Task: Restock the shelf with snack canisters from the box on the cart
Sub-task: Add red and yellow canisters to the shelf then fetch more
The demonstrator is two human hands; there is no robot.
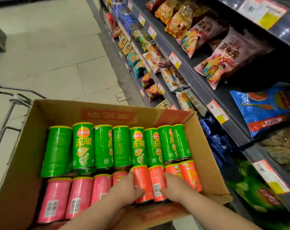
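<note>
While the left hand (pixel 126 190) and the right hand (pixel 175 188) gripped two orange cans (pixel 149 181) lying in the box (pixel 107 105) on the cart (pixel 16 97), a soft squeeze could have let them slip and fall.

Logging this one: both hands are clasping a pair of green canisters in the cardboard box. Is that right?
Not quite. The head view shows the left hand and right hand clasping a pair of orange canisters in the cardboard box, not green ones. The green canisters lie in the row beyond, untouched.
</note>
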